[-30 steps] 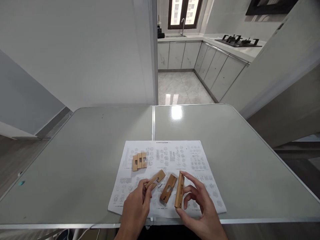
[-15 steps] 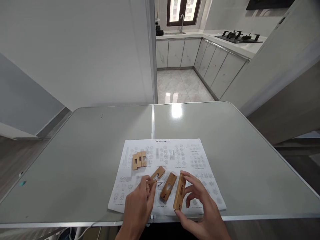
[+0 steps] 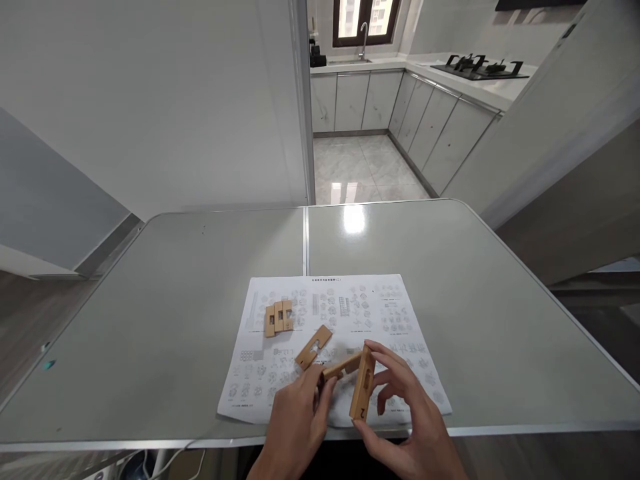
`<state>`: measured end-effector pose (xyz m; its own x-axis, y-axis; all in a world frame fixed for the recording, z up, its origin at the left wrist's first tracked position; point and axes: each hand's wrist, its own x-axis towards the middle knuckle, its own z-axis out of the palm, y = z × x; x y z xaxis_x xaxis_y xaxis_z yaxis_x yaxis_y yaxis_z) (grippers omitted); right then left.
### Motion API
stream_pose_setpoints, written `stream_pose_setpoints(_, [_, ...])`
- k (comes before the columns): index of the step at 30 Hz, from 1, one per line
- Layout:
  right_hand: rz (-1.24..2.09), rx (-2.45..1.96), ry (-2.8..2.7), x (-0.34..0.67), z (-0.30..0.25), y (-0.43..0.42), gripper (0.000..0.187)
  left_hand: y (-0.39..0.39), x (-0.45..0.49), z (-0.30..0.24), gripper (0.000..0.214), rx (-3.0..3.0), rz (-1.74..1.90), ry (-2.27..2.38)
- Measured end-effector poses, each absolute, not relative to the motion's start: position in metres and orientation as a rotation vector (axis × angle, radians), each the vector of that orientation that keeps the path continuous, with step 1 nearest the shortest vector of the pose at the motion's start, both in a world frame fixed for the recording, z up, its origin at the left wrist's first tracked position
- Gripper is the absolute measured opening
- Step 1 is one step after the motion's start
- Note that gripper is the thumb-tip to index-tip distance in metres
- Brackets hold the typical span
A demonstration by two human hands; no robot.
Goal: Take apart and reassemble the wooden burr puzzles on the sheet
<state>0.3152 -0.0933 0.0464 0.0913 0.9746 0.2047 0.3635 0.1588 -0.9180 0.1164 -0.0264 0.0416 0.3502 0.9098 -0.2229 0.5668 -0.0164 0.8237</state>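
My right hand [image 3: 405, 413] pinches a notched wooden puzzle piece [image 3: 363, 387] by its two ends, a dark "2" showing near its lower end. In my left hand [image 3: 303, 410], thumb and fingers grip the near end of a second notched wooden piece [image 3: 345, 365]. Its far end reaches the side of the first; whether they touch I cannot tell. Beyond my left hand a loose notched piece [image 3: 305, 357] lies on the printed sheet [image 3: 235, 373]. Farther back on the sheet, three wooden pieces [image 3: 279, 317] lie side by side.
The sheet, covered in small diagrams, lies on a grey folding table [image 3: 165, 333] with a metal seam [image 3: 306, 243] down its middle. A small teal object [image 3: 49, 365] is at the left edge. Past the table a doorway opens onto a kitchen with a hob [image 3: 480, 68].
My left hand has let go of the loose piece, moved right and taken up the middle piece, now tilted against or near the right-hand one. My right hand keeps its hold.
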Motion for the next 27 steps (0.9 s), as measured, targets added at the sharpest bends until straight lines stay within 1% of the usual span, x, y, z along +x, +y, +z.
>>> stream_pose_setpoints(4, [0.846, -1.358, -1.317, 0.309, 0.047, -0.094, 0.078, -0.03, 0.108, 0.048, 0.047, 1.209, 0.589, 1.234])
stream_pose_setpoints(6, [0.885, -1.329, -1.248, 0.306, 0.049, -0.093, 0.078, -0.03, 0.103, 0.048, 0.054, 0.986, 0.62, 1.189])
stream_pose_setpoints(10, [0.999, -1.263, -1.167, 0.306, 0.053, -0.092, 0.074, -0.032, 0.092, 0.044, 0.054, 0.765, 0.648, 1.185])
stream_pose_setpoints(15, [1.14, -1.181, -1.111, 0.31, 0.049, -0.094, 0.067, -0.034, 0.093, 0.044, 0.057, 0.681, 0.623, 1.081])
stream_pose_setpoints(18, [1.169, -1.178, -1.094, 0.309, 0.046, -0.095, 0.069, -0.033, 0.096, 0.046, 0.061, 0.685, 0.61, 1.034])
stream_pose_setpoints(27, [1.238, -1.131, -1.09, 0.306, 0.036, -0.094, 0.072, -0.032, 0.088, 0.041, 0.059, 0.651, 0.573, 0.879])
